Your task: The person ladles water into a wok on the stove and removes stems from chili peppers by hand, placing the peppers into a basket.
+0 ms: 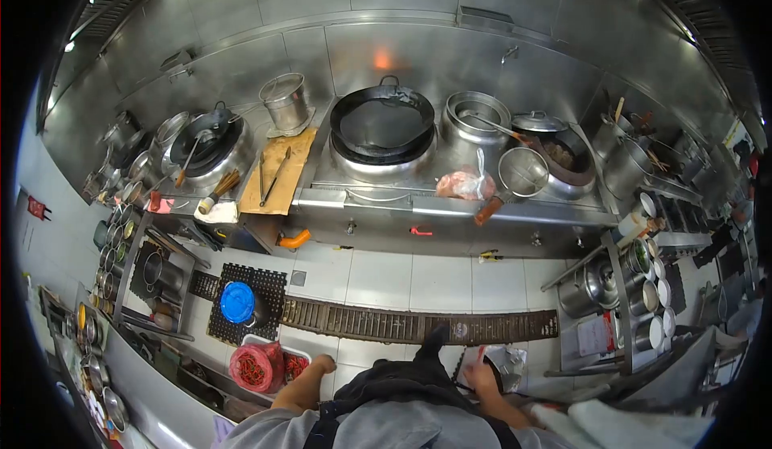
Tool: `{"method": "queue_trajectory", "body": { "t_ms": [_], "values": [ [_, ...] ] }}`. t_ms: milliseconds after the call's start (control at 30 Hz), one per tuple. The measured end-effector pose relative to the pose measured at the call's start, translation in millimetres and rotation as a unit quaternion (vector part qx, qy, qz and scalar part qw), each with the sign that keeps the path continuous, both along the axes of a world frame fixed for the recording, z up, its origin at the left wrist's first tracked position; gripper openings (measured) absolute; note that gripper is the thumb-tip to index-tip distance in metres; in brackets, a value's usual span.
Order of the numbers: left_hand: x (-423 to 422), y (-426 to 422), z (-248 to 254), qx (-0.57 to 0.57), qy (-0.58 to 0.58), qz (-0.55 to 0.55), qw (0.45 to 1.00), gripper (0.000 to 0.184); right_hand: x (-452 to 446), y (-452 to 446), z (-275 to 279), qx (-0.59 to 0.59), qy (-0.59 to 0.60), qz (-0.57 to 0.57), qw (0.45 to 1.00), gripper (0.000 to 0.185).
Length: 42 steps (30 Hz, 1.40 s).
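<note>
My left hand (324, 364) hangs low beside a white tray (299, 342) of red chilies (295, 366); its fingers are too small and turned away to make out. A red mesh bag (256, 368) full of red chilies sits on the tray's left side. Lower right of centre, my right hand (481, 377) is closed around a small, pale and reddish object (480, 355) that I cannot make out. Just right of that hand is a silvery, foil-like container (510, 362), partly hidden by the arm.
A steel counter holds a large wok (382, 123), a pot (478, 111), a bagged pink item (465, 184), a strainer (523, 171) and tongs on a board (299, 168). A blue-lidded bucket (237, 302) stands on a floor mat near a drain grate (362, 319). Racks flank both sides.
</note>
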State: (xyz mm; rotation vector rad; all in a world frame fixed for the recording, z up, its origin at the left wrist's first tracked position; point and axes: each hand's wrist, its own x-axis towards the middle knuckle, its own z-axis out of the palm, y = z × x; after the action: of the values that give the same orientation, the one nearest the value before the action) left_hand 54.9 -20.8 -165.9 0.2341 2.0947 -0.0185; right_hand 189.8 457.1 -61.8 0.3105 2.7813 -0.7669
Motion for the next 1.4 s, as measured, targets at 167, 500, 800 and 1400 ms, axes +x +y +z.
{"method": "queue_trajectory", "body": {
  "t_ms": [167,500,800,1400],
  "values": [
    [-59.3,81.4,7.8,0.052,0.007,-0.048,0.997,0.036,23.4,81.9,-70.9,0.051,-0.001,0.084,0.995,0.019],
    [-202.3,109.9,-43.5,0.113,0.132,-0.109,0.979,0.034,-278.8,86.9,312.8,-0.37,0.247,0.148,0.883,0.026],
    [-237.8,212.7,74.1,0.116,0.127,0.043,0.984,0.036,-292.8,92.9,456.2,-0.296,0.632,0.404,0.592,0.015],
    [-524.9,222.6,281.2,0.313,0.695,0.135,0.633,0.013,-623.2,202.3,266.1,0.11,0.332,0.104,0.931,0.028]
  ]
}}
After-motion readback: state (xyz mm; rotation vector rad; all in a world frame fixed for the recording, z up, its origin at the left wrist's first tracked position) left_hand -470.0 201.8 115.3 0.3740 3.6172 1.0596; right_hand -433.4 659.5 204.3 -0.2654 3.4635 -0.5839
